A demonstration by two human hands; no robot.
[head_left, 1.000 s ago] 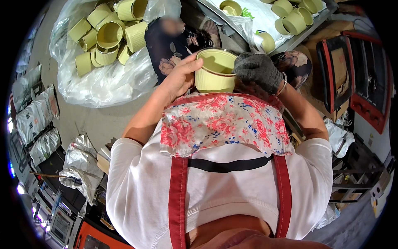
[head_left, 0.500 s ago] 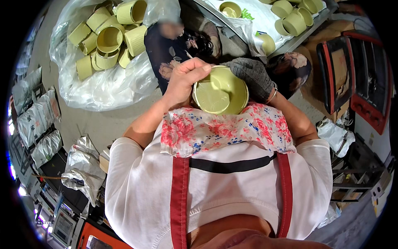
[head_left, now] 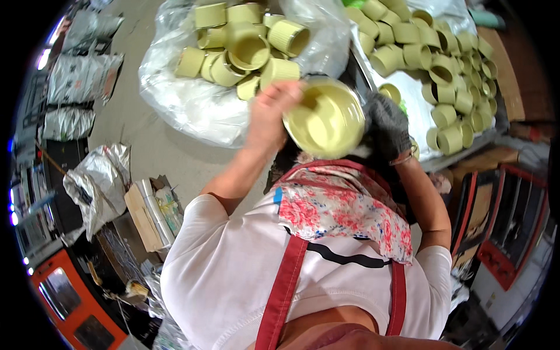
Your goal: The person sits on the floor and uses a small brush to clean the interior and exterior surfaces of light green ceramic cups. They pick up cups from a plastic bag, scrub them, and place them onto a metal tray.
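Note:
A pale yellow-green plastic pot (head_left: 326, 119), round with a smooth inside, is tilted so that its open mouth faces me above my lap. My bare left hand (head_left: 269, 116) is closed on its upper left rim, thumb and fingers blurred. Close by the pot's right side is my right hand (head_left: 388, 125) in a dark grey knit glove. Its fingers are partly hidden and blurred, and I cannot tell whether they touch the pot. Below the pot lies a floral apron (head_left: 344, 204) over my front.
At the far left, a clear plastic bag (head_left: 169, 99) on the floor holds several ribbed pots of the same colour. A metal-edged table (head_left: 461, 160) at the far right carries many more on white sheeting. Boxes (head_left: 143, 216) stand left of me; red-framed panels (head_left: 507, 227) stand right.
My view has swung right and shows more of the table with pots. My gloved right hand has shifted from the pot's upper rim to beside its right side. My left hand stays at the rim.

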